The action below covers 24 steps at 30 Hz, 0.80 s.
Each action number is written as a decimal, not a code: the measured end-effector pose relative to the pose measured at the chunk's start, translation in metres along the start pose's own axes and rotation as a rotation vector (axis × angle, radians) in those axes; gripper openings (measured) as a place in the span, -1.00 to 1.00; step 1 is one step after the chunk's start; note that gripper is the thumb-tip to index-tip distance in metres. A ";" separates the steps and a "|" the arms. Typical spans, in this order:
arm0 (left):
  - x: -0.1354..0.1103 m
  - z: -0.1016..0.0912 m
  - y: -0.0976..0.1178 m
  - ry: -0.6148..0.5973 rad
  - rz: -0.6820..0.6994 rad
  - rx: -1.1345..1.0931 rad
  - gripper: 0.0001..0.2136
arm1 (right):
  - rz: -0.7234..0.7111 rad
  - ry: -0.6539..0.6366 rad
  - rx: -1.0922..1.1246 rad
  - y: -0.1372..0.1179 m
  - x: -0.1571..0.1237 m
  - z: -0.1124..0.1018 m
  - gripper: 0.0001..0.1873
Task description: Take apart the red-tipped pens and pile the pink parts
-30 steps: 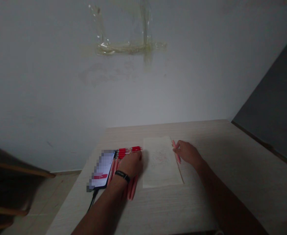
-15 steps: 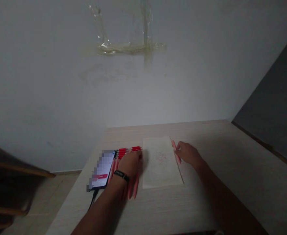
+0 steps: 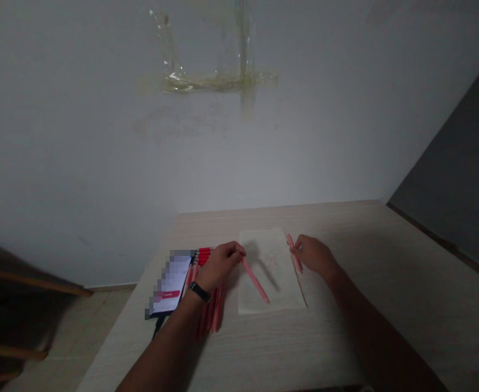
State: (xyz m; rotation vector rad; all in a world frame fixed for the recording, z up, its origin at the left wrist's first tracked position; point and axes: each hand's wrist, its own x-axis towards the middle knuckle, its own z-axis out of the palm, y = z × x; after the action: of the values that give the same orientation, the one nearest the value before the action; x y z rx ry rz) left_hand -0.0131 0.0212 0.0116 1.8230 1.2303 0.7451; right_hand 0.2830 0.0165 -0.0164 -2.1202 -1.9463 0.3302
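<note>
Holding one pen [image 3: 256, 280] over paper [image 3: 272, 265] in my left hand [image 3: 222, 263], I grip another pen [image 3: 298, 265] in my right hand [image 3: 315, 255].

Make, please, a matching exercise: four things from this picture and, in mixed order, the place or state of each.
1. Black wristband
2. Pale rectangular paper sheet
3. Slim pink pen
4. Black-edged rectangular smartphone

A. In the left hand
B. Left of the red pens, screen lit
C. Around the left hand's wrist
D. Flat on the pale table, bearing faint reddish marks

Pairs: 1-C, 2-D, 3-A, 4-B
</note>
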 end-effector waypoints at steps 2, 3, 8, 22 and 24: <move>0.000 0.002 0.001 0.028 0.004 -0.169 -0.86 | -0.057 0.025 0.098 -0.003 0.000 -0.002 -0.77; 0.000 0.003 0.001 0.043 0.007 -0.233 -0.85 | -0.101 0.014 0.170 -0.004 0.000 -0.002 -0.73; 0.000 0.004 0.004 0.137 0.008 -0.300 -0.80 | -0.254 -0.215 0.577 -0.013 -0.002 -0.003 -0.60; -0.007 0.009 0.015 0.078 0.173 0.220 -0.82 | -0.417 -0.113 0.716 -0.025 -0.007 -0.002 -0.65; -0.009 0.012 0.019 0.018 0.211 0.282 -0.82 | -0.427 -0.121 0.681 -0.032 -0.010 -0.001 -0.61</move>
State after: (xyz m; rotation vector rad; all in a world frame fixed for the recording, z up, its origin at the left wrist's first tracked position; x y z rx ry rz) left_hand 0.0023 0.0058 0.0215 2.2073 1.2146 0.7322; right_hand 0.2527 0.0095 -0.0055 -1.2553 -1.9113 0.8914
